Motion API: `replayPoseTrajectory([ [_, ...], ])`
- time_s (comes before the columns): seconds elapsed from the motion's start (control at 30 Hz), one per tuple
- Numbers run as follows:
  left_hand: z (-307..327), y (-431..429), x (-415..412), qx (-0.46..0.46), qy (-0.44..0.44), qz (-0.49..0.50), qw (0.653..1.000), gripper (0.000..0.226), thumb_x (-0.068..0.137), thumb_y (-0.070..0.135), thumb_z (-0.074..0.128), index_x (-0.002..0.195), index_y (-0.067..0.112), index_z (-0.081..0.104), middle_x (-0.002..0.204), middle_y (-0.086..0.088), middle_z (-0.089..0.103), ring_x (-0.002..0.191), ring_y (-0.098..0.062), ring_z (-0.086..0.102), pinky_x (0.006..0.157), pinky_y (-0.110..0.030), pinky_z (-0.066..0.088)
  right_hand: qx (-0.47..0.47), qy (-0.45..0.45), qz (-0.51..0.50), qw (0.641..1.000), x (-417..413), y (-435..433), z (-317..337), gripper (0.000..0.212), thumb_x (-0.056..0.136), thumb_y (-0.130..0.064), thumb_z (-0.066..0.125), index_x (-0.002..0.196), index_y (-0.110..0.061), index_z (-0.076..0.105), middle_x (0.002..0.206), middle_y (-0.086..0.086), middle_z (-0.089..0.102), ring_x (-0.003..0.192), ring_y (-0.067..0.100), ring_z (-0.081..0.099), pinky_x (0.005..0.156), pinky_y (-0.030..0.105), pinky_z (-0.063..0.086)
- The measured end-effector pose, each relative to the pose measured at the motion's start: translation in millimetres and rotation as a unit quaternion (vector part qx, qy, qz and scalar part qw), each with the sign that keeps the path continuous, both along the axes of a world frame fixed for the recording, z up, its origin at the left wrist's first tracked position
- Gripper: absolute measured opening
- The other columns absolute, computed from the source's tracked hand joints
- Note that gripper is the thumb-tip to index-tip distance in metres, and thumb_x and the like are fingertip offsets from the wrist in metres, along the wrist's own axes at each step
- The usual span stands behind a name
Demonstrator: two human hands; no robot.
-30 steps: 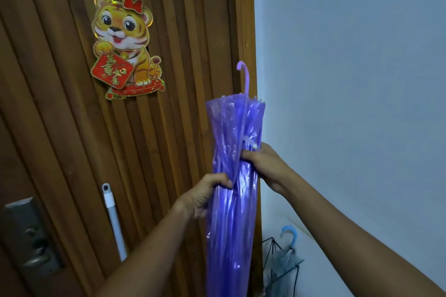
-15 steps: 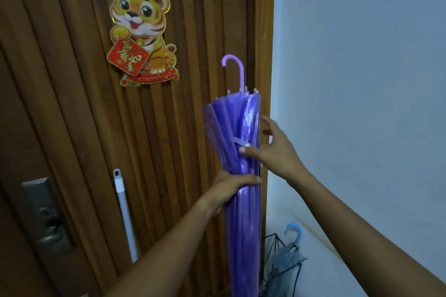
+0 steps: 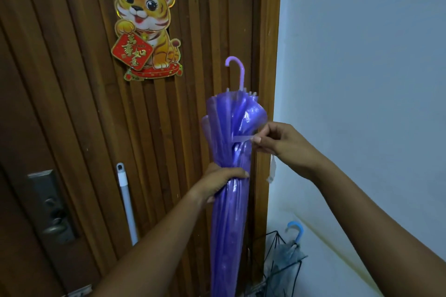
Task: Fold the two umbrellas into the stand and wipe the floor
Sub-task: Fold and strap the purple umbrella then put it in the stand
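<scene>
Fingers of left hand (image 3: 220, 179) wrapped tight round purple umbrella (image 3: 229, 212) mid-canopy; right hand (image 3: 281, 146) pinches its closure strap (image 3: 242, 138) between thumb and fingertips. Wire stand (image 3: 283, 265) low right holds grey umbrella (image 3: 287, 255), blue hook handle up. Purple umbrella held upright in front of wooden door (image 3: 96, 128), long axis vertical, hook handle up.

The purple umbrella (image 3: 229, 176), held upright, stands just before the slatted door (image 3: 84, 116) and its frame. Open room lies to the right along the pale wall (image 3: 362, 67). Below right, the wire stand (image 3: 282, 267) is part-filled by a blue-handled umbrella (image 3: 293, 243); a white pole (image 3: 126, 205) leans left.
</scene>
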State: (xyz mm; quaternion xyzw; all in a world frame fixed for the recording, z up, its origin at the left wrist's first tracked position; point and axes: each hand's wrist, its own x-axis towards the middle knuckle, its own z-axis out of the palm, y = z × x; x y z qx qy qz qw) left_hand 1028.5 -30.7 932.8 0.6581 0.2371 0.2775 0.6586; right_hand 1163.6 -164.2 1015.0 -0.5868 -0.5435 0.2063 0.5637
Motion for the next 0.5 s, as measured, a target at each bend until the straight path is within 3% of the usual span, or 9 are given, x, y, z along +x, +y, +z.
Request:
replayPoseTrajectory([
  [0.1,0.7,12.7,-9.6,-0.052,0.004,0.023,0.998,0.049,0.054,0.008,0.081,0.101,0.003,0.070,0.083,-0.017,0.071,0.069,-0.028,0.070,0.069,-0.039,0.059,-0.022,0.008,0.032,0.999,1.4,-10.6,-1.4,0.011,0.100,-0.005,0.056,0.096,0.005,0.058,0.057,-0.010,0.062,0.047,0.004,0.047,0.049,0.018,0.038],
  [0.17,1.2,17.7,-14.9,-0.069,0.006,0.014,0.997,0.057,0.048,0.010,0.081,0.103,0.000,0.069,0.085,-0.019,0.069,0.069,-0.030,0.069,0.071,-0.041,0.059,-0.044,0.000,0.020,0.999,2.5,-11.6,-4.7,0.012,0.100,-0.008,0.057,0.094,0.003,0.059,0.053,-0.009,0.055,0.045,0.006,0.035,0.046,0.020,0.029],
  [0.33,-1.4,17.3,-19.7,-0.090,0.008,-0.029,0.996,0.053,0.060,0.005,0.077,0.111,0.000,0.065,0.085,-0.015,0.069,0.071,-0.028,0.070,0.067,-0.039,0.059,-0.066,0.019,-0.082,0.994,4.2,-3.2,-12.3,0.020,0.094,-0.015,0.063,0.076,-0.009,0.059,0.056,-0.003,0.059,0.045,0.007,0.038,0.042,0.019,0.030],
  [0.5,5.5,9.8,-21.4,-0.134,-0.009,-0.108,0.985,0.019,0.055,0.011,0.075,0.073,0.009,0.070,0.069,-0.009,0.065,0.056,-0.021,0.065,0.059,-0.031,0.057,-0.064,0.032,-0.112,0.991,8.4,6.4,-29.4,0.040,0.082,-0.041,0.078,0.074,-0.008,0.057,0.059,0.004,0.043,0.043,0.007,0.034,0.042,0.019,0.029],
])
